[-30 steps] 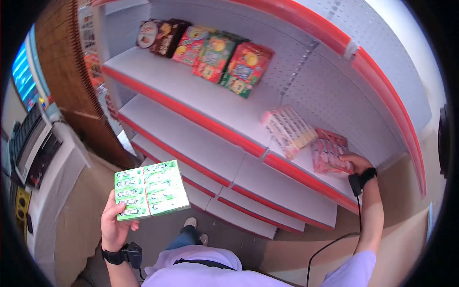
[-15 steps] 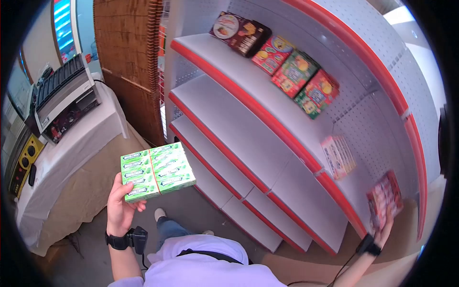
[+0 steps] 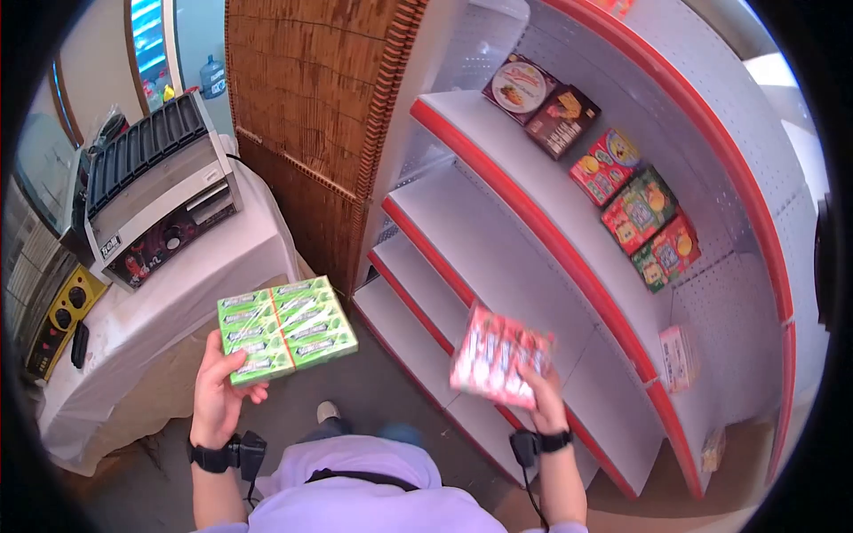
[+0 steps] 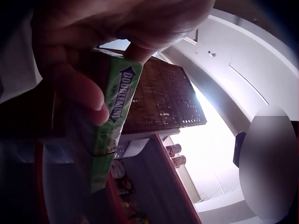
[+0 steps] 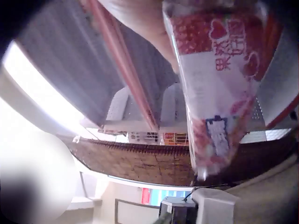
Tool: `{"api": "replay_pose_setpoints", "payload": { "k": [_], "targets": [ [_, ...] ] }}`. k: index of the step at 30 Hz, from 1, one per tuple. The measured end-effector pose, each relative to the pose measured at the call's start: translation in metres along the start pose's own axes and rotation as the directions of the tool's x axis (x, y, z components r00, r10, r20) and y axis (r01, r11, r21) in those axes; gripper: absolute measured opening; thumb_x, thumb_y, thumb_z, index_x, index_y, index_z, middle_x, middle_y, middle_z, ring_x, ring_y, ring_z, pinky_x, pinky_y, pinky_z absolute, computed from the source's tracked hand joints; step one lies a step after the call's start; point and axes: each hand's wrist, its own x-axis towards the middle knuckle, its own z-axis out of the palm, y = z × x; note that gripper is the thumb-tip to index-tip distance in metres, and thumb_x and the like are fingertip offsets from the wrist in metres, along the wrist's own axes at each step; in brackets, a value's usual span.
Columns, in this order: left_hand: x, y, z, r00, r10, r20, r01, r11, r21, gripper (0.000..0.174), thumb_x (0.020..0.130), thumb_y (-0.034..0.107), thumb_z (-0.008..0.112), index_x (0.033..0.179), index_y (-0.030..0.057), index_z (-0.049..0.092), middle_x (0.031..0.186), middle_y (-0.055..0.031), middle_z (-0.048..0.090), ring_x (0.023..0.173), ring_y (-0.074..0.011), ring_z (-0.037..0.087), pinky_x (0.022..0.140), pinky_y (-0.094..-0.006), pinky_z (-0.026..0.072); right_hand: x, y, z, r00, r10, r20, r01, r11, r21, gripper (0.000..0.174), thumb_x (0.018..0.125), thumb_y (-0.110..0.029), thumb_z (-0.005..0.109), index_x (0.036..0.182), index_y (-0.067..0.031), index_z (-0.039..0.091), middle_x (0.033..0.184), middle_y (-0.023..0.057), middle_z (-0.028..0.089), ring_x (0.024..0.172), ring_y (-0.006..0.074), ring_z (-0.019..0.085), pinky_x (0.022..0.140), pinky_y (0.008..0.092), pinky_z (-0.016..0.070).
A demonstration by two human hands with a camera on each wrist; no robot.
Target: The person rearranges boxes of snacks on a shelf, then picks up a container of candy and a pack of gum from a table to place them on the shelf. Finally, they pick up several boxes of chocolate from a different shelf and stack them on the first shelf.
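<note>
Mid-carry, I judge: my left hand (image 3: 216, 395) grips the Doublemint gum carton (image 3: 286, 329), my right hand (image 3: 544, 401) clasps the red candy pack (image 3: 496, 355); the next move likely calls for a bare spot on the shelf (image 3: 498, 266).

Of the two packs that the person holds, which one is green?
The gum pack in the left hand; the right hand holds a red-and-white pack.
</note>
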Motion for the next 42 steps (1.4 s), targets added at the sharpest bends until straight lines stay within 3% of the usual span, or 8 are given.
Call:
{"api": "replay_pose_setpoints", "payload": {
  "k": [4, 13, 19, 23, 26, 28, 32, 42],
  "targets": [
    [0.002, -0.002, -0.019, 0.992, -0.031, -0.124, 0.026, 0.999, -0.042, 0.03, 0.087, 0.016, 0.05, 0.113, 0.0055, 0.038, 0.086, -0.0124, 0.062, 0.053, -0.017, 0.06, 0.042, -0.0244, 0.0504, 0.134, 0.011, 0.017, 0.982, 0.147, 0.118, -0.174, 0.95, 0.261, 0.042, 0.081, -0.009, 0.065, 0.12, -0.0016, 0.051, 0.114, 0.0068, 0.06, 0.1, 0.0194, 0.06, 0.083, 0.0323, 0.05],
    [-0.001, -0.036, -0.009, 0.923, -0.096, -0.372, 0.048, 0.99, -0.135, 0.035, 0.084, 0.017, 0.052, 0.113, 0.0036, 0.038, 0.087, -0.0136, 0.063, 0.05, -0.0155, 0.06, 0.04, -0.0232, 0.0496, 0.449, 0.023, 0.049, 0.991, -0.024, 0.129, 0.012, 0.995, 0.094, 0.037, 0.071, 0.002, 0.064, 0.107, -0.0024, 0.058, 0.101, 0.0086, 0.062, 0.091, 0.025, 0.061, 0.079, 0.0365, 0.0509],
    [0.007, -0.065, -0.009, 0.868, -0.156, -0.471, 0.072, 0.979, -0.192, 0.038, 0.084, 0.017, 0.052, 0.115, 0.0032, 0.037, 0.087, -0.0137, 0.062, 0.049, -0.0163, 0.06, 0.039, -0.0241, 0.0494, 0.507, 0.028, 0.062, 0.981, -0.136, 0.142, 0.133, 0.991, 0.027, 0.046, 0.072, -0.006, 0.07, 0.115, -0.0062, 0.054, 0.109, 0.0097, 0.058, 0.095, 0.0243, 0.059, 0.078, 0.0377, 0.0507],
    [0.008, -0.076, -0.018, 0.818, -0.198, -0.539, 0.094, 0.972, -0.214, 0.042, 0.084, 0.017, 0.052, 0.12, 0.0033, 0.036, 0.092, -0.0143, 0.061, 0.051, -0.0173, 0.06, 0.038, -0.0247, 0.0492, 0.534, 0.035, 0.044, 0.993, -0.046, 0.11, 0.037, 0.996, 0.085, 0.052, 0.074, -0.011, 0.072, 0.121, -0.0103, 0.05, 0.115, 0.0097, 0.055, 0.1, 0.0255, 0.056, 0.079, 0.0414, 0.0501],
    [0.011, -0.088, -0.027, 0.803, -0.221, -0.554, 0.128, 0.971, -0.202, 0.045, 0.083, 0.017, 0.052, 0.123, 0.0037, 0.035, 0.095, -0.0139, 0.061, 0.052, -0.0172, 0.06, 0.038, -0.0249, 0.0495, 0.525, 0.025, 0.045, 0.985, -0.081, -0.153, 0.066, 0.993, -0.099, 0.051, 0.075, -0.011, 0.073, 0.119, -0.008, 0.048, 0.115, 0.0101, 0.054, 0.102, 0.0275, 0.055, 0.079, 0.0465, 0.049],
    [0.011, -0.087, -0.027, 0.793, -0.219, -0.569, 0.138, 0.974, -0.182, 0.046, 0.083, 0.018, 0.052, 0.123, 0.004, 0.035, 0.094, -0.0134, 0.061, 0.053, -0.0168, 0.06, 0.038, -0.0246, 0.0495, 0.526, 0.026, 0.042, 0.964, -0.253, -0.085, 0.25, 0.967, -0.052, 0.074, 0.073, -0.007, 0.072, 0.134, -0.0148, 0.032, 0.128, 0.0094, 0.047, 0.109, 0.0302, 0.051, 0.082, 0.0512, 0.0469],
    [0.016, -0.086, -0.022, 0.773, -0.206, -0.601, 0.153, 0.978, -0.139, 0.047, 0.081, 0.021, 0.053, 0.121, 0.0039, 0.037, 0.093, -0.0126, 0.061, 0.05, -0.0155, 0.059, 0.038, -0.0238, 0.0485, 0.549, 0.024, 0.034, 0.935, -0.353, -0.043, 0.353, 0.935, 0.011, 0.078, 0.072, -0.007, 0.073, 0.136, -0.0158, 0.029, 0.131, 0.0089, 0.045, 0.112, 0.0296, 0.049, 0.083, 0.0528, 0.0452],
    [0.029, -0.068, -0.014, 0.775, -0.323, -0.543, 0.318, 0.942, -0.106, 0.043, 0.08, 0.02, 0.055, 0.117, 0.0043, 0.039, 0.085, -0.0121, 0.062, 0.048, -0.0154, 0.058, 0.038, -0.0242, 0.0477, 0.542, 0.027, 0.029, 0.974, -0.198, -0.109, 0.154, 0.934, -0.321, 0.073, 0.069, -0.028, 0.082, 0.126, -0.0098, 0.04, 0.115, 0.0028, 0.056, 0.093, 0.0182, 0.056, 0.067, 0.0327, 0.0466]
  ]
}}
